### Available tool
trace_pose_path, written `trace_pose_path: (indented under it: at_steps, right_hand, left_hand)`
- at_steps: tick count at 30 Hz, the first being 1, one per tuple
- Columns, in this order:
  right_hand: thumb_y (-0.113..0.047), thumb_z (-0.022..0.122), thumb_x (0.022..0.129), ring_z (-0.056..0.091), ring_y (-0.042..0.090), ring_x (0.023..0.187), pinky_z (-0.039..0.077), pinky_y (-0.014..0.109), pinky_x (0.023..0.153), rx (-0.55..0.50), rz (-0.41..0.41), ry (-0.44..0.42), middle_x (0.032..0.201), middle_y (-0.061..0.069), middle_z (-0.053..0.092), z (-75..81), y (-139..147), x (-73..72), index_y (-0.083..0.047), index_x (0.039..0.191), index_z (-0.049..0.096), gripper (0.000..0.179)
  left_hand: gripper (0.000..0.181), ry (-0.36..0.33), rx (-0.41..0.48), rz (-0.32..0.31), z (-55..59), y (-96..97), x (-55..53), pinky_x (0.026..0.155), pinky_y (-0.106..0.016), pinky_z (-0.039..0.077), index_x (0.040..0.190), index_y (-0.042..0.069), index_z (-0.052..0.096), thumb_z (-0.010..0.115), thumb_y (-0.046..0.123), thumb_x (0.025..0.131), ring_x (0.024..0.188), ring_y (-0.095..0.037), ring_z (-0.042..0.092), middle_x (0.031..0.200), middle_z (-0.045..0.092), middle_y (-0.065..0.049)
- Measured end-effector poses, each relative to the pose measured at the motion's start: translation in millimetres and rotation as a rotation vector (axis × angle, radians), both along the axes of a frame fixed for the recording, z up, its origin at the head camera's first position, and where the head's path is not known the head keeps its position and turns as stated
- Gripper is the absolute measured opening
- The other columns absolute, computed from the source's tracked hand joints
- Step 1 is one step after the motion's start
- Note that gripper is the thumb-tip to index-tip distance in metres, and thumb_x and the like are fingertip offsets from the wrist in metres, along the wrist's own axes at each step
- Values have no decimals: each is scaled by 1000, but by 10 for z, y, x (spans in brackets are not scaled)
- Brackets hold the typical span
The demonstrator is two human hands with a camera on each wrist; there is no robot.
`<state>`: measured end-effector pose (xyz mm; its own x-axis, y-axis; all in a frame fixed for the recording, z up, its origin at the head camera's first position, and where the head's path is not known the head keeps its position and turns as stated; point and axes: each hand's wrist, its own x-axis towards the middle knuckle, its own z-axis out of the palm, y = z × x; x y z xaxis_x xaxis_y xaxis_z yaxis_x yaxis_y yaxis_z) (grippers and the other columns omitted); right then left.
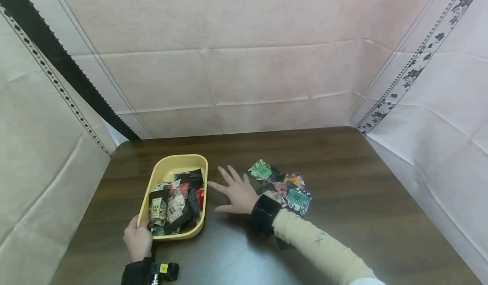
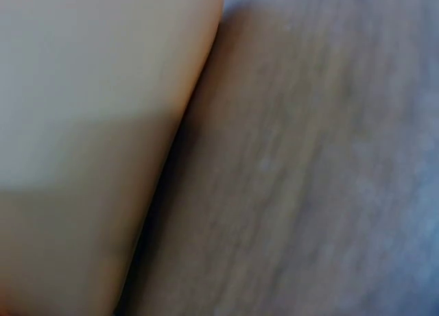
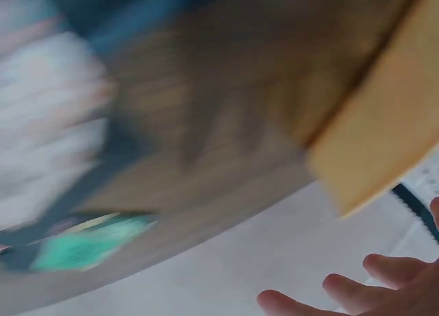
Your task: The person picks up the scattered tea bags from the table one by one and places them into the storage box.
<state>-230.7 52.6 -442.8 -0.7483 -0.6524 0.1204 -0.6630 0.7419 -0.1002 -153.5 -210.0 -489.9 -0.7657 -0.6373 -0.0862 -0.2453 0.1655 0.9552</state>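
Observation:
A yellow plastic basket stands on the left part of the table, holding a heap of small printed packets, dark with red, white and green parts. At its near left corner my left hand grips the rim. The left wrist view shows only the blurred basket wall beside the wood. My right hand, fingers spread and holding nothing, hovers just right of the basket. Right of that hand lies a loose pile of similar packets, partly behind the wrist; a green-labelled packet appears in the right wrist view.
The dark wooden table has rounded far corners. Pale cloth with patterned borders hangs behind it and at both sides. Near the forearm, another dark packet lies partly covered. A black wrist camera sits on my left wrist.

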Motion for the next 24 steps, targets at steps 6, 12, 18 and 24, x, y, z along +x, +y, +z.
trace_pose_path:
  at_steps: [6,12,18,24]
  right_hand:
    - [-57,66,71,17,40,132,28,68,89,8,-69,-4,149,14,15,-170,568,-30,-31,140,34,80]
    - [-54,69,70,21,43,130,33,67,85,25,-133,-38,146,16,23,-259,847,29,-28,138,40,79]
    - [-56,70,68,34,38,123,34,57,92,108,-152,-93,137,16,40,-323,971,95,-21,132,49,75]
    - [-50,71,70,38,38,119,35,56,91,87,-160,-115,132,17,45,-350,981,96,-16,127,55,68]
  left_hand:
    - [39,-18,-20,31,-1,-8,-4,94,-53,33,127,-12,43,34,2,92,113,-42,42,124,46,-32]
    - [39,-34,-25,32,-31,-13,0,93,-54,34,127,-12,44,34,4,92,112,-42,43,123,47,-32]
    - [39,-15,-11,4,-36,-10,3,92,-56,33,127,-14,42,35,3,92,112,-45,42,122,45,-36]
    - [40,-11,-6,-3,1,1,0,93,-57,33,128,-13,40,34,4,92,113,-46,41,124,43,-36]
